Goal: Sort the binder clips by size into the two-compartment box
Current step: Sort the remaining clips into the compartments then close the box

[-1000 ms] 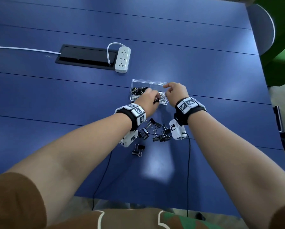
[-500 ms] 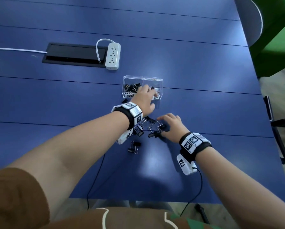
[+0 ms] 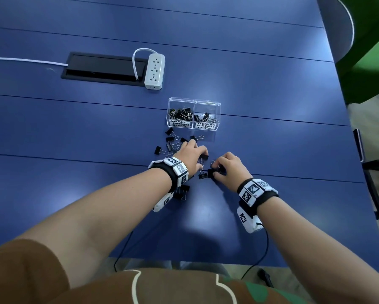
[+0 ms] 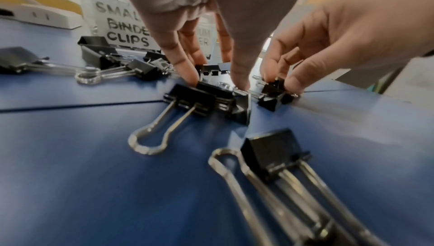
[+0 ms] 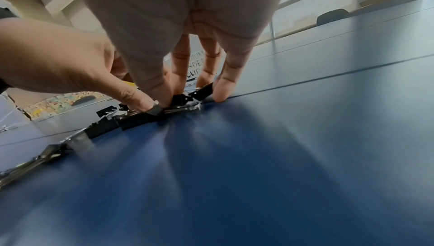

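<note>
Left hand (image 3: 189, 155) palm-down, fingertips pointing down, right hand (image 3: 230, 166) close beside it pinching a binder clip (image 4: 272, 97)
</note>
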A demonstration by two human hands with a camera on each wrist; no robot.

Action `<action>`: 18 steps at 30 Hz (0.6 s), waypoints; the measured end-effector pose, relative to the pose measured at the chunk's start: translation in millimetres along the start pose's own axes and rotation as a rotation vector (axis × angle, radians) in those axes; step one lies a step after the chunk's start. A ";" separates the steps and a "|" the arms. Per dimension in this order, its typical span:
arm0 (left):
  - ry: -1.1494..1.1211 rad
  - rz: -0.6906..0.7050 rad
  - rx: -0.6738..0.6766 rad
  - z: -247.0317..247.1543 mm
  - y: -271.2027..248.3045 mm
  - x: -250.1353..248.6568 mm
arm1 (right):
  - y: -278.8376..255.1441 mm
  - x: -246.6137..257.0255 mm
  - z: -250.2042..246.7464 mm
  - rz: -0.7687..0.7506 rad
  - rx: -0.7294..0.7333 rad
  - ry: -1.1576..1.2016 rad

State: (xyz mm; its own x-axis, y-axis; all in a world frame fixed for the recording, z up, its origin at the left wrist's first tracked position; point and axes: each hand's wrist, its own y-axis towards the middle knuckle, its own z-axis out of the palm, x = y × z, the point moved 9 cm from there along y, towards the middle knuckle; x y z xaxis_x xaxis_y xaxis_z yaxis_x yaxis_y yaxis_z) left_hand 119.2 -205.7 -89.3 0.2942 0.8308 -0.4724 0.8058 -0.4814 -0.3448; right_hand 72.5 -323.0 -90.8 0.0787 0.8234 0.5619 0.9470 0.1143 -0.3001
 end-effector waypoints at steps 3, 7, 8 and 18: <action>-0.037 -0.035 -0.026 -4.0 0.9 3.9 | 1.3 0.7 -0.1 0.023 -0.003 -0.036; -0.100 -0.040 -0.038 -6.0 1.7 6.7 | 5.1 2.0 -1.1 0.036 -0.027 0.007; -0.117 -0.042 -0.045 -7.6 1.8 6.9 | 6.5 1.0 -1.9 0.039 -0.037 0.039; -0.151 -0.025 -0.072 -15.7 -0.5 15.0 | 20.1 2.0 -19.1 0.135 -0.062 0.136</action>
State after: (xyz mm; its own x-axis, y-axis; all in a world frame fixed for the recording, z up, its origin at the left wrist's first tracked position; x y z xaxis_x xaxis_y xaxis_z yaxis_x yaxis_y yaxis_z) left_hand 131.4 -188.6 -83.5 0.1973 0.7885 -0.5825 0.8483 -0.4351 -0.3016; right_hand 97.6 -329.7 -81.0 0.2437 0.7461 0.6197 0.9420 -0.0302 -0.3342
